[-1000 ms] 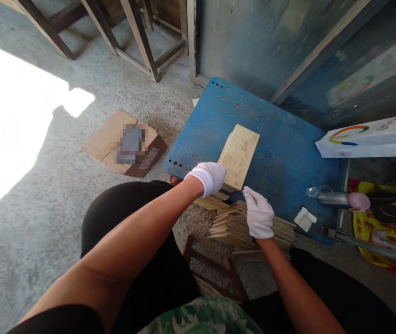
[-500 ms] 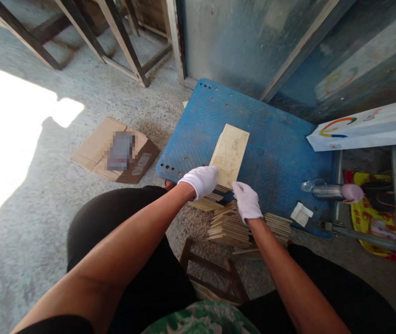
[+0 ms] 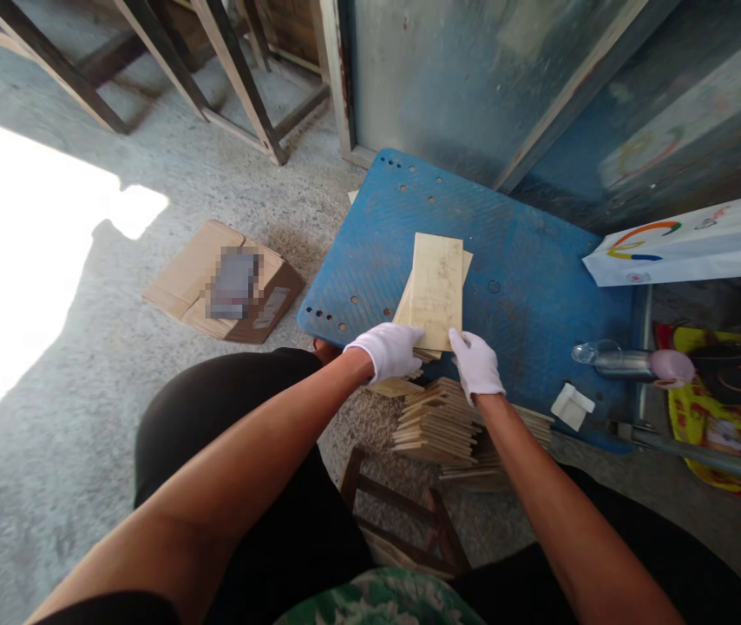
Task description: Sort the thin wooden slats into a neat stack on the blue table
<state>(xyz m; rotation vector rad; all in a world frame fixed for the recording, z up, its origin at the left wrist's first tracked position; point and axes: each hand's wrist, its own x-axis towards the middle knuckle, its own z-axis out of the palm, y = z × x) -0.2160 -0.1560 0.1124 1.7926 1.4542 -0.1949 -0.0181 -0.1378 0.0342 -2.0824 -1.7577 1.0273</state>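
Note:
Both my hands wear white gloves. My left hand and my right hand grip the near end of a small stack of thin pale wooden boards, one hand at each corner. The top board is turned slightly against the ones under it. The stack is held above a blue perforated platform. Just below my right hand lies a larger pile of the same thin boards at the platform's near edge.
A flattened cardboard box lies on the concrete floor to the left. A metal bottle with a pink cap and a small white packet sit at the platform's right. A white printed bag leans at the right. Wooden frames stand behind.
My right hand left the lower pile and took hold of the held boards' near right corner. The top board has turned to point straight away from me.

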